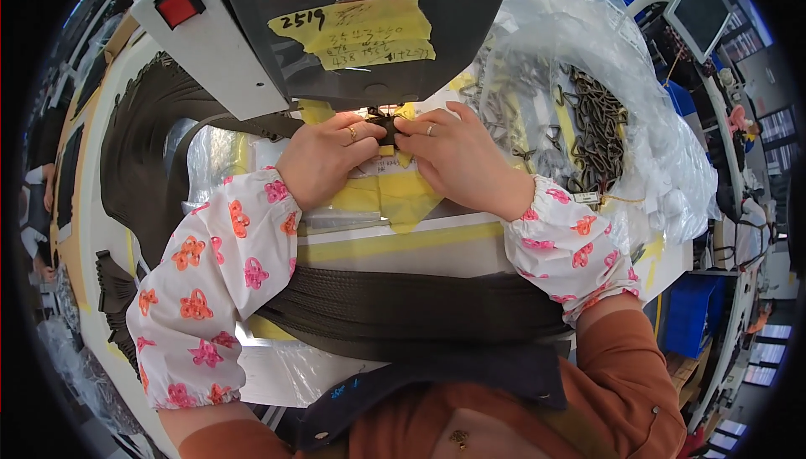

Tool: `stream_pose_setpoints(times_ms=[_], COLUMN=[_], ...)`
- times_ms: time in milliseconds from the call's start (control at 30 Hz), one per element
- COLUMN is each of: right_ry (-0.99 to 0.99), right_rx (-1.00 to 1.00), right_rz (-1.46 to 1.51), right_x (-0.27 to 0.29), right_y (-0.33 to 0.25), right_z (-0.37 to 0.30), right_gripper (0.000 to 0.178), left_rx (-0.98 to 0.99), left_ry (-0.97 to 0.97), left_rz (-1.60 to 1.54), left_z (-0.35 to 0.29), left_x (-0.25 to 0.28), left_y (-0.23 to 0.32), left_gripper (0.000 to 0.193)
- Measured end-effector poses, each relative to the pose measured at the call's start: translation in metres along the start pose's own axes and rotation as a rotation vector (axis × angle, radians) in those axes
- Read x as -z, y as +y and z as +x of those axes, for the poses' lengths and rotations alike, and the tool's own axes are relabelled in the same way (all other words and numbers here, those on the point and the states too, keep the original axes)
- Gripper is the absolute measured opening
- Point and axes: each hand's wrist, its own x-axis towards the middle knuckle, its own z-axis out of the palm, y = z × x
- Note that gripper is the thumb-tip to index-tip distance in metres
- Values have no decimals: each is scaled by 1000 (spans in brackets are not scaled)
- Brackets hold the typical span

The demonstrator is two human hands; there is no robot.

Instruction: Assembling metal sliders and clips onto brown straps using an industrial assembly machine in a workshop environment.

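Observation:
My left hand (329,159) and my right hand (467,161) meet under the dark head of an industrial machine (353,81). Between their fingertips is a small dark piece of webbing strap (387,132), pinched from both sides. Fingers cover most of it, so its exact shape is hard to see. Just left of my left hand, a dark strap (252,122) runs in from a large bundle of webbing (138,140). Yellow tape (407,195) covers the work surface below my hands.
A pile of dark metal hooks or rings (598,127) lies on clear plastic wrapping (672,174) at the right. A second thick webbing bundle (420,304) crosses in front of me. The machine's red switch (178,6) is upper left. A blue bin (693,316) stands beyond the table's right edge.

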Motion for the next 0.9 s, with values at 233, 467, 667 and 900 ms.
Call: stream_pose_setpoints(times_ms=[233,467,667,900], right_ry=[-36,-21,-43,-73], right_rx=[-9,-37,-80,-74], right_rz=[-57,-2,-4,-7], right_x=[0,-6,-5,-7], right_y=[5,13,14,13], right_z=[2,8,13,19], right_gripper=[27,32,28,31], left_rx=[101,260,251,224], left_ry=[113,125,146,160], left_rz=[-79,-240,-129,-47], left_z=[-1,-3,-1,0], left_x=[-5,-9,-14,-5], left_y=[-4,-13,-21,-22], left_gripper=[11,16,14,13])
